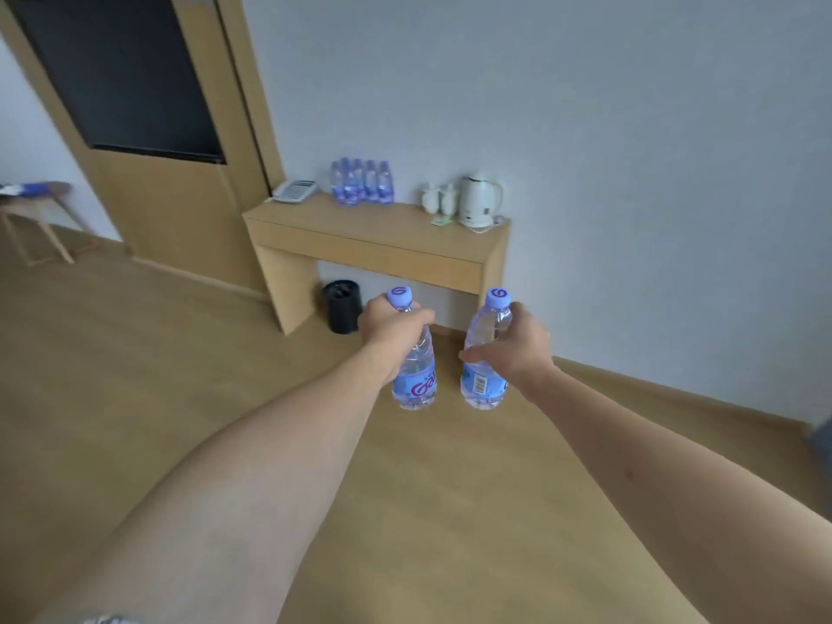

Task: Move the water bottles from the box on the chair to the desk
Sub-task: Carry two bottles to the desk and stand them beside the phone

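Note:
My left hand point(391, 322) grips a clear water bottle point(416, 380) with a blue label and pale blue cap, held upright by its neck. My right hand point(517, 349) grips a second, matching water bottle point(484, 385) around its upper body. Both bottles hang in the air over the wooden floor, side by side, in front of the desk. The light wooden desk point(360, 231) stands against the wall ahead. Several more water bottles point(362, 182) stand in a group at its back left. The box and its chair are out of sight.
On the desk are a white telephone point(295, 191), two small white cups point(439, 198) and a white kettle point(479, 200). A black waste bin point(342, 306) stands under the desk. A wooden cabinet with a dark panel point(135, 83) is at the left, a stool point(36, 218) beyond it.

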`<state>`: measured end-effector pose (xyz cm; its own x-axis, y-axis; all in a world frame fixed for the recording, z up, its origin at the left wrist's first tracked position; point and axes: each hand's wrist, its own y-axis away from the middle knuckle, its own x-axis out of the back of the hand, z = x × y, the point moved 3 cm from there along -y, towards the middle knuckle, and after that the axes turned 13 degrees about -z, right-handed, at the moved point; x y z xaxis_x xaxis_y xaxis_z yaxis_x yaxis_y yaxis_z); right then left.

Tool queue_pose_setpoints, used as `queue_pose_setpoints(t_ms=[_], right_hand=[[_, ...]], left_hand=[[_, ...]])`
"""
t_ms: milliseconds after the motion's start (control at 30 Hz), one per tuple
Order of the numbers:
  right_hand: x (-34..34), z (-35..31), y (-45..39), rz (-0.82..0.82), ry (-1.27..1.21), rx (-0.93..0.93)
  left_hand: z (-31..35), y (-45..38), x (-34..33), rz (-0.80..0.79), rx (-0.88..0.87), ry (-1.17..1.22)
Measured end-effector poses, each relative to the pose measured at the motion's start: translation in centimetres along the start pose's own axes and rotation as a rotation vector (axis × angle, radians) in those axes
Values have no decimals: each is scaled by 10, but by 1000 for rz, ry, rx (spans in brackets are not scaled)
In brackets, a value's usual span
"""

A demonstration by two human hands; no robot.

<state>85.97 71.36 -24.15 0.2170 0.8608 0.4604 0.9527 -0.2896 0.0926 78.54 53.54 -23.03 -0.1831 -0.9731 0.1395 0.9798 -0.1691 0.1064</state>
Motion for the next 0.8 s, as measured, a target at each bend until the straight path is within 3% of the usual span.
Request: queue_pose_setpoints(t_ms=[300,800], right_hand=[[-83,-59,-164,-129,3,55],[-226,-160,-456,-85,31,-19]], left_hand=[[6,-149,82,171,0,-35],[20,-485,201,31,12,-104]])
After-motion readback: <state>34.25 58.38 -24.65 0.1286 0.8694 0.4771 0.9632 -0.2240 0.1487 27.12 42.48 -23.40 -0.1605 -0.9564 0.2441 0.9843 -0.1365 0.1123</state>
